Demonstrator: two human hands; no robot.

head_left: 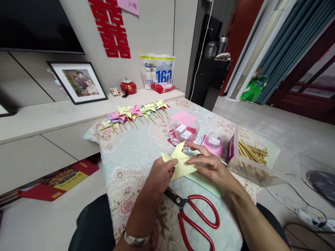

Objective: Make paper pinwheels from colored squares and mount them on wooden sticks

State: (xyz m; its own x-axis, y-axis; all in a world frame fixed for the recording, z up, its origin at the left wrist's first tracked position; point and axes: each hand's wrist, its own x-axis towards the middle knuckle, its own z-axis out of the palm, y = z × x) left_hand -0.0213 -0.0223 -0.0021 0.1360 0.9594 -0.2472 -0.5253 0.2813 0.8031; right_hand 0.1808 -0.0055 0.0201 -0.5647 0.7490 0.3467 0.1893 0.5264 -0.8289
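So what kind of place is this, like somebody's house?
Probably, yes: it looks like a living room in a home. There's a big TV on the wall, a framed photo on the long low cabinet, and a blue-green curtain.

Teal curtain (289, 45), green bag (252, 91) perhaps

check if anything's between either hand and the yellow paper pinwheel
Nothing visible is: the left hand grips the yellow paper pinwheel, thumb on top, and the right hand touches it. The red-handled scissors lie nearer the person, not between.
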